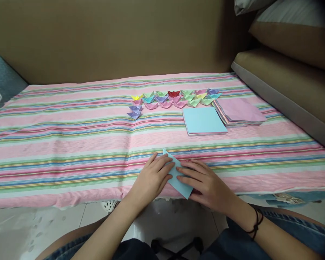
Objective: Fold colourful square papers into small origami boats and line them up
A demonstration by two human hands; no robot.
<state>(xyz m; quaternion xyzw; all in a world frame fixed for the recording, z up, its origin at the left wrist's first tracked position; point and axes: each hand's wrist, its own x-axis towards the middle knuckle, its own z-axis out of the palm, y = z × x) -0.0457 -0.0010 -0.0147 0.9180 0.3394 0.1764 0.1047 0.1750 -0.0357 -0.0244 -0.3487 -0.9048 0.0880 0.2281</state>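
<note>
A light blue sheet of origami paper [179, 183], folded to a slanted shape with pointed ends, lies at the front edge of the striped cloth. My left hand [152, 176] rests on its left side, fingers stretched out over the paper. From the right, my right hand [206, 182] lays its spread fingers on the same paper; its thumb is partly hidden by the lower edge. Behind my hands lies a neat stack of light blue-topped paper [205, 121]. Touching it on the right is a looser stack with a pinkish-purple top sheet [242, 109].
Several small folded paper boats [174, 94] in many colours stand in rows toward the back. Pink striped cloth [70, 151] covers the surface. A brown backrest [111, 39] rises behind it, and thick cushions [284, 86] are piled on the right.
</note>
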